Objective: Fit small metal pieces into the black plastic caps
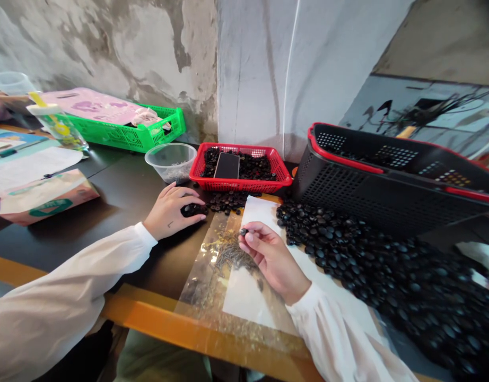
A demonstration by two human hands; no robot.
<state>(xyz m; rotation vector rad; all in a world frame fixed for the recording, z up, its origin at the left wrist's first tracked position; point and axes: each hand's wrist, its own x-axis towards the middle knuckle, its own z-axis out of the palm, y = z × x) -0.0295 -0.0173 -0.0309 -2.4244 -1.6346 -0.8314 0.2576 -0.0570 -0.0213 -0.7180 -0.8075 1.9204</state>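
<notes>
My right hand [274,257] pinches a small dark round piece [243,232] between thumb and fingertips. It is held above a heap of small metal screws [230,252], which lies on a clear plastic sheet [200,276]. To the left, my left hand [173,209] rests on the dark table with its fingers spread and curved around several black button-like pieces [192,209]. A large spread of similar glossy black pieces [372,265] covers the table on the right, partly over white paper [252,297].
Behind the hands stand a clear plastic bowl [171,162] and a red basket [240,184] with black pieces and a phone [227,165]. A black basket [348,185] is at right. Leftward are a green crate [149,139], a tissue pack [49,199] and a cup [57,124].
</notes>
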